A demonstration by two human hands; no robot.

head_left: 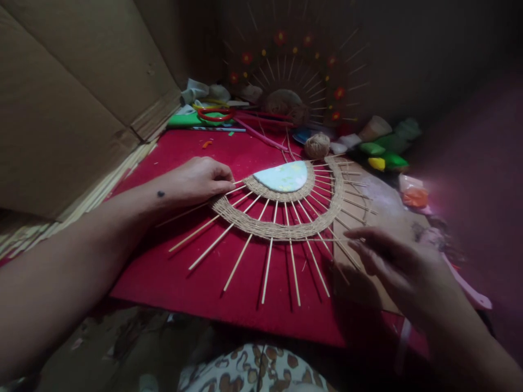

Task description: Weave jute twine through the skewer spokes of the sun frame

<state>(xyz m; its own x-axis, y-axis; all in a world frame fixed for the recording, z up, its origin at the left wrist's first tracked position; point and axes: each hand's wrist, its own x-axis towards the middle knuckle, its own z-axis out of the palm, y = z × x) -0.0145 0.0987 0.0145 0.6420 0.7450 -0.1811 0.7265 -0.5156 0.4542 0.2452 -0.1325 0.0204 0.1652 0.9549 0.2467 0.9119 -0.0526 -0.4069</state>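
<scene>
A half-round woven fan frame [272,230] lies on the red tabletop, its thin wooden sticks [237,234] spreading outward through two bands of brown twine. At its centre sits a pale blue half-circle [281,177]. My left hand [206,178] is closed on a stick at the frame's left end, thumb and fingers pressed together. On the right, my right hand [382,253] pinches a strand of twine [322,239] that runs from the outer band's lower edge. Its fingertips are just outside the sticks, and the other fingers are partly curled and blurred.
A ball of twine [317,145] stands behind the frame. Red-handled scissors [215,114] and green packets [394,160] lie at the back. Cardboard [363,288] rests under the right side. A decorated fan [327,60] leans on the wall; a large carton [73,103] rises at left.
</scene>
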